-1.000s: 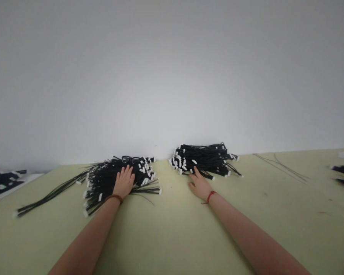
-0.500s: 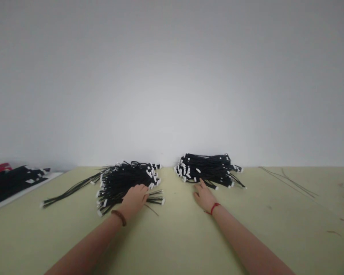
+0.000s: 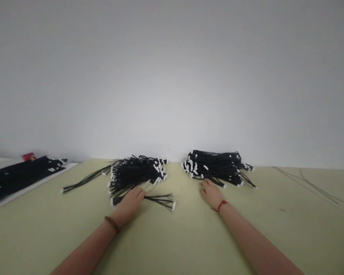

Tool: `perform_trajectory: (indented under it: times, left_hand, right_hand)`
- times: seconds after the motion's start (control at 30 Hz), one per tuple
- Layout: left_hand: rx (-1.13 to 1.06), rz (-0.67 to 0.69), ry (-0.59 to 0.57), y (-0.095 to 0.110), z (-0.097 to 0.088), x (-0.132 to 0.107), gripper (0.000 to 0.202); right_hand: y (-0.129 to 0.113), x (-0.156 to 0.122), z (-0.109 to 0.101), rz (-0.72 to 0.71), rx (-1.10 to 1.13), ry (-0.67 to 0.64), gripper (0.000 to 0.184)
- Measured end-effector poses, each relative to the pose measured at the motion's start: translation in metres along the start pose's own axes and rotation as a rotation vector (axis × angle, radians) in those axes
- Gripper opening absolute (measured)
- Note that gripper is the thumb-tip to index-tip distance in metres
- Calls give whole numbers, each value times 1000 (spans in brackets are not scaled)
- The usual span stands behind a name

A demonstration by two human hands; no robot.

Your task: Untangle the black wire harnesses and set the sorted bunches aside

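Gripping a bundle of black wires [image 3: 154, 198] near its middle, the left hand [image 3: 132, 202] has its fingers curled over it and apparently closed on it — white ends stick out on both sides of the grip. Whether the bundle is raised off the table [image 3: 172, 240] cannot be told. To the right of that grip, the right hand [image 3: 212, 194] lies loosely spread, nothing seen between thumb and fingers, its fingertips at the near edge of the right pile [image 3: 219, 164]. Just beyond the left grip sits the left pile [image 3: 133, 172] of similar wires. The step in hand looks like parting one bundle from that pile; the next move would seem to call for a firm hold that drags no neighbouring wires along — and a light right hand. Farthest from both grips, behind the piles, stands the wall [image 3: 172, 95].
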State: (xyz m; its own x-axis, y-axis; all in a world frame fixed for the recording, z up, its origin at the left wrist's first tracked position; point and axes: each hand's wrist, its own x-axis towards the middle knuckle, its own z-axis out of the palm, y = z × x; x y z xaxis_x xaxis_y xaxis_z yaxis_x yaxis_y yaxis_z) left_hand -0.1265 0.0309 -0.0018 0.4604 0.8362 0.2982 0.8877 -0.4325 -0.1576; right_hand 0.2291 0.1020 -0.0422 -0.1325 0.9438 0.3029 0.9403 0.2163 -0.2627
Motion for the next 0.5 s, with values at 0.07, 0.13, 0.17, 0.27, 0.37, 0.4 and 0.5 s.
perform_trajectory:
  times: [0.07, 0.13, 0.17, 0.27, 0.37, 0.4, 0.5]
  left_hand:
    - [-30, 15, 17, 6, -3, 0, 31]
    - [-49, 23, 32, 10, -9, 0, 31]
    - [-55, 36, 36, 10, -13, 1, 30]
    - [-61, 82, 39, 2, -24, -2, 39]
    - [-75, 4, 20, -17, -28, -10, 70]
    - [-88, -35, -10, -24, -28, -13, 65]
    - [-106, -74, -53, -41, -31, -19, 23]
  right_hand:
    - [-1, 0, -1, -1, -3, 1, 30]
    - [-2, -1, -3, -3, -2, 3, 30]
    - [-3, -1, -3, -4, 0, 3, 30]
    - [-4, -1, -5, -11, 7, 3, 29]
    - [-4, -1, -6, -21, 15, 4, 28]
    - [-4, -1, -6, -23, 17, 5, 28]
    - [-4, -1, -5, -24, 21, 2, 28]
